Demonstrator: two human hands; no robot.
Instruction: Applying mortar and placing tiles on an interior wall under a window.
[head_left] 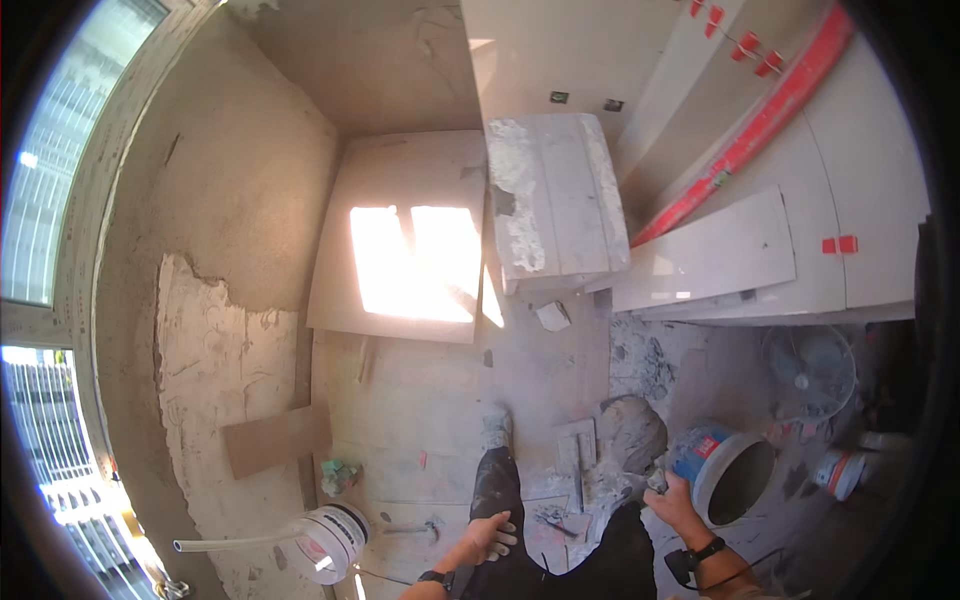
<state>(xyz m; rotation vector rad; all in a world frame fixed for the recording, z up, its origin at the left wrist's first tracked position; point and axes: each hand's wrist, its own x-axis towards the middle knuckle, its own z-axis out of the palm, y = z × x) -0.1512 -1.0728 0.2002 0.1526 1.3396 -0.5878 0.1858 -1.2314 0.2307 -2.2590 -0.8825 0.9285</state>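
My left hand (490, 537) rests at my left leg, its fingers loosely spread and holding nothing. My right hand (675, 502) is closed around a grey, mortar-caked tool (656, 482); its shape is mostly hidden. Just beyond that hand lies a heap of wet grey mortar (637, 437) on the floor. To its right, a blue and white bucket (700, 452) is tipped on its side, mouth toward me. A notched-looking flat trowel (576, 455) lies left of the mortar. Between my legs is a small dark tool (556, 524) on a board.
A white bucket (335, 535) with a pale tube stands at left, near a hammer-like tool (412, 528). Ahead are a sunlit board (335, 270), a white block (560, 190) and a leaning tile (710, 255). A red straightedge (740, 150) leans at right, above a fan (803, 380).
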